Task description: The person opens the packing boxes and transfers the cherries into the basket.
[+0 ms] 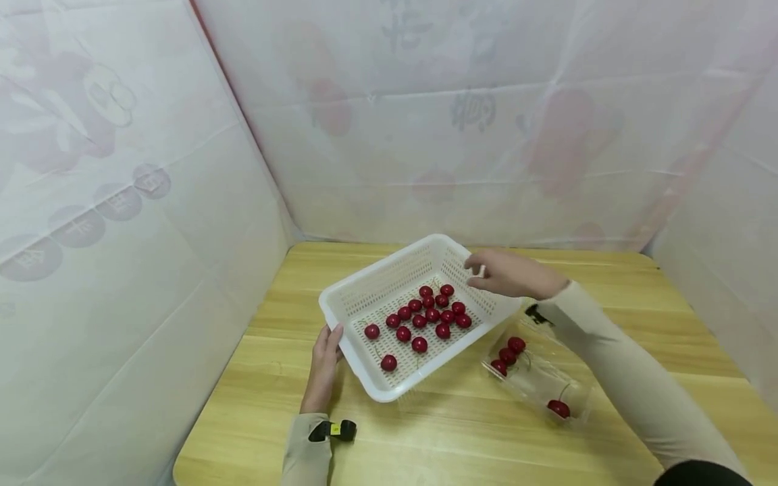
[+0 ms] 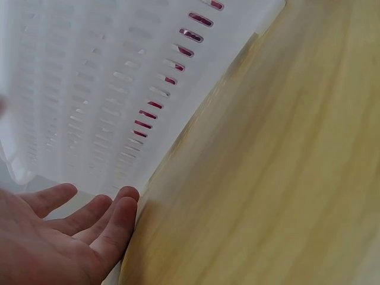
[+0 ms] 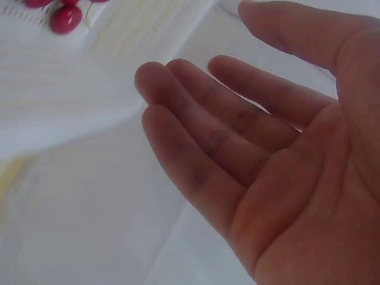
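A white plastic basket (image 1: 355, 287) with slotted walls sits at an angle on the table and holds several dark red cherries (image 1: 419, 322). My left hand (image 1: 325, 364) is at the basket's left end, fingertips by the rim. In the left wrist view, the fingers (image 2: 122, 222) are extended close to the basket's lower edge; whether they touch it is hard to tell. Over the basket's right end hovers my right hand (image 1: 510, 273), fingers loosely bent, with nothing held. The right wrist view shows its bare palm and spread fingers (image 3: 196, 172) near the basket.
A clear plastic box (image 1: 535, 381) with several cherries stands right of the basket, beneath the right forearm. The wooden table (image 1: 255, 378) is enclosed by pale printed sheets (image 1: 377, 196) at the back and sides. A dark round object (image 1: 699, 472) shows at the lower right.
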The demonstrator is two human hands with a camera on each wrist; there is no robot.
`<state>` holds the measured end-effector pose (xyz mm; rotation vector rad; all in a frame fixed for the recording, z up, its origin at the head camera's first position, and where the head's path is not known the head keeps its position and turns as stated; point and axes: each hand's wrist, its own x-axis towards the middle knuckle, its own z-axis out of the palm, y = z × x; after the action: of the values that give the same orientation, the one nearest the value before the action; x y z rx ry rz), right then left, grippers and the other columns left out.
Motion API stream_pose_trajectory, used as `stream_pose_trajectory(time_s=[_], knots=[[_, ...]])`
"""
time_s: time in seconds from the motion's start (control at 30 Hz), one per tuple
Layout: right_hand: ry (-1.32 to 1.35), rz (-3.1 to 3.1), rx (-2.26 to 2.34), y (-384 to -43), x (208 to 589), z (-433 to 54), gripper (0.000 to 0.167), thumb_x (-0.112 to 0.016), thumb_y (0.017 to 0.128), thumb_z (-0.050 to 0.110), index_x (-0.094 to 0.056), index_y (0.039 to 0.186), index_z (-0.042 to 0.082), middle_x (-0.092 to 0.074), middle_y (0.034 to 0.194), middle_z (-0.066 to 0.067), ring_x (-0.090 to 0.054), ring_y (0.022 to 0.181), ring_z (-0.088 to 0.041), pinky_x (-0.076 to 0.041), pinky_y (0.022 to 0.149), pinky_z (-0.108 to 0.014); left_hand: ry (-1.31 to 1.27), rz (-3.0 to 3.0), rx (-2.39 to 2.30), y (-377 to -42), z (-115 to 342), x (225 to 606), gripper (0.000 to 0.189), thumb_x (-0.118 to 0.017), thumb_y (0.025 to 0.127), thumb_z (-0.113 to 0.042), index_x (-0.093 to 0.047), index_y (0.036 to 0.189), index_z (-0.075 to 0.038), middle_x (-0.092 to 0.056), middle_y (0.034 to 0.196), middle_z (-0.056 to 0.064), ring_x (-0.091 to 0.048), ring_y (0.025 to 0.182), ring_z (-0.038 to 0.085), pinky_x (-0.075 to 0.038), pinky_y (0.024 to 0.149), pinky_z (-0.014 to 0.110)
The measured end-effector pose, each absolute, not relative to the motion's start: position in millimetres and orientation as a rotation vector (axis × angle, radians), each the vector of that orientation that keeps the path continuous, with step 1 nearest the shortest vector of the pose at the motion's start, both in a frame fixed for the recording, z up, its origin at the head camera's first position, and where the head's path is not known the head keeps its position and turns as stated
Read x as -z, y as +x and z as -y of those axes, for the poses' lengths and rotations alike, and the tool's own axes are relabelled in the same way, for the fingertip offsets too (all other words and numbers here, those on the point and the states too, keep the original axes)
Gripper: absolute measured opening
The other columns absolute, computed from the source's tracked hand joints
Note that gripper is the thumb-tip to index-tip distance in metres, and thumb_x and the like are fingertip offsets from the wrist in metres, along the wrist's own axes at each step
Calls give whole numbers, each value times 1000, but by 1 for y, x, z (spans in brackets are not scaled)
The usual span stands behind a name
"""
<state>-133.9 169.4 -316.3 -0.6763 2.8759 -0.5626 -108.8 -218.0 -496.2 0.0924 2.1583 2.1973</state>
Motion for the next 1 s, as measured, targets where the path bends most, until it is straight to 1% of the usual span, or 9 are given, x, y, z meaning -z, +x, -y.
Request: stream_pose_trajectory(time_s=[0.07, 0.17, 0.33, 0.43, 0.53, 0.67, 0.83, 0.9, 1.0], knots=[[-613, -2910, 604, -116, 318, -187, 34, -63, 103, 21, -65, 131, 1, -74, 115, -10, -70, 97, -18, -63, 82, -37, 94, -2168, -2190, -107, 218, 496, 63, -43, 108, -53, -41, 156, -12, -62, 142, 20, -66, 125, 34, -56, 102, 29], [-560, -2943, 653, -90, 326, -209, 32, -64, 103, 20, -68, 128, 1, -74, 108, -7, -69, 93, -14, -61, 74, -30, 84, -2178, -2182, -105, 219, 495, 63, -43, 108, -54, -41, 156, -13, -62, 142, 20, -66, 125, 35, -56, 104, 32], [-485, -2900, 697, -53, 354, -236, 31, -65, 103, 20, -69, 127, 2, -74, 103, -1, -67, 90, -10, -58, 68, -24, 66, -2182, -2166, -100, 223, 492, 62, -41, 109, -54, -40, 157, -14, -60, 145, 18, -64, 129, 35, -54, 106, 31], [-448, -2897, 662, -39, 374, -241, 32, -66, 102, 21, -68, 128, 3, -74, 109, -4, -67, 92, -10, -58, 70, -26, 63, -2191, -2162, -99, 225, 492, 62, -40, 109, -54, -39, 157, -14, -60, 145, 19, -64, 129, 35, -54, 106, 30], [-458, -2916, 617, -31, 393, -241, 34, -70, 98, 19, -68, 127, 2, -73, 118, -12, -68, 92, -11, -59, 72, -26, 59, -2201, -2157, -100, 226, 492, 63, -40, 109, -54, -39, 157, -14, -60, 145, 19, -64, 129, 35, -54, 107, 31], [-457, -2877, 652, -27, 411, -235, 45, -73, 96, 19, -62, 135, 0, -67, 132, -20, -68, 92, -13, -58, 72, -24, 55, -2212, -2145, -101, 227, 493, 63, -38, 110, -54, -37, 158, -14, -59, 146, 19, -63, 130, 35, -54, 107, 30], [-560, -2840, 685, -25, 423, -228, 56, -73, 96, 16, -52, 147, 2, -56, 144, -22, -67, 111, -29, -63, 84, -37, 47, -2197, -2154, -100, 227, 495, 63, -39, 110, -53, -37, 158, -13, -58, 146, 20, -63, 130, 36, -54, 107, 32], [-637, -2841, 675, -24, 425, -226, 58, -73, 96, 15, -51, 147, -1, -54, 144, -24, -66, 114, -33, -63, 87, -43, 46, -2189, -2157, -100, 226, 496, 63, -40, 110, -53, -38, 158, -13, -58, 146, 21, -63, 129, 36, -54, 107, 32], [-694, -2839, 665, -24, 427, -225, 57, -74, 94, 12, -55, 146, 1, -59, 136, -19, -66, 108, -28, -64, 83, -38, 45, -2191, -2160, -98, 225, 496, 62, -40, 110, -53, -38, 158, -13, -59, 144, 21, -65, 127, 35, -55, 106, 32]])
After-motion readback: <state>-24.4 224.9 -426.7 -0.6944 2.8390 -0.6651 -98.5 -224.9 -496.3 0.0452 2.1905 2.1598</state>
